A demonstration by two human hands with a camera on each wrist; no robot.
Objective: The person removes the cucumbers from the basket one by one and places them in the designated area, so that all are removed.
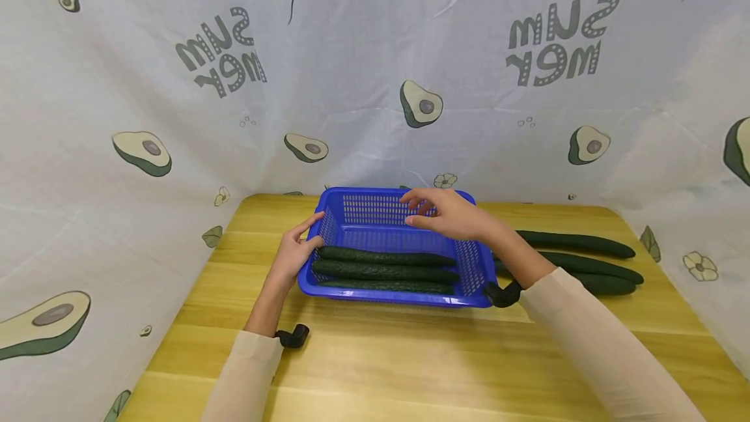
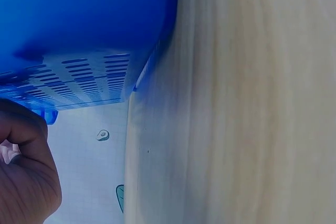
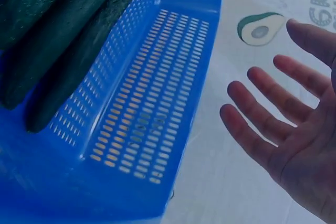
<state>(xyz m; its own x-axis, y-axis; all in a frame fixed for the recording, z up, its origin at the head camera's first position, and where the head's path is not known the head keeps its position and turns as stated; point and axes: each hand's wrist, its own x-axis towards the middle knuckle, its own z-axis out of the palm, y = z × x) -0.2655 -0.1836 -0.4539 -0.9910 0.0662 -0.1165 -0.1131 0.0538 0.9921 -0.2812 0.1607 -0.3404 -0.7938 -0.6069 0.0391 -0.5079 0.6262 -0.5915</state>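
Note:
A blue plastic basket point(image 1: 398, 295) with slotted walls stands on the wooden table. Three dark green cucumbers point(image 1: 387, 271) lie side by side along its near wall. My left hand point(image 1: 291, 254) holds the basket's left rim, thumb over the edge; in the left wrist view that hand point(image 2: 26, 166) shows only in part, beside the slotted wall. Above the far right part of the basket hovers my right hand point(image 1: 451, 213), holding nothing. Its fingers are spread and loosely bent in the right wrist view, where the palm point(image 3: 310, 156) is apart from the basket wall.
Several more cucumbers point(image 1: 586, 245) lie on the table to the right of the basket, partly behind the right forearm. A white cloth point(image 1: 363, 129) printed with avocados hangs behind and beside the wooden table point(image 1: 398, 363).

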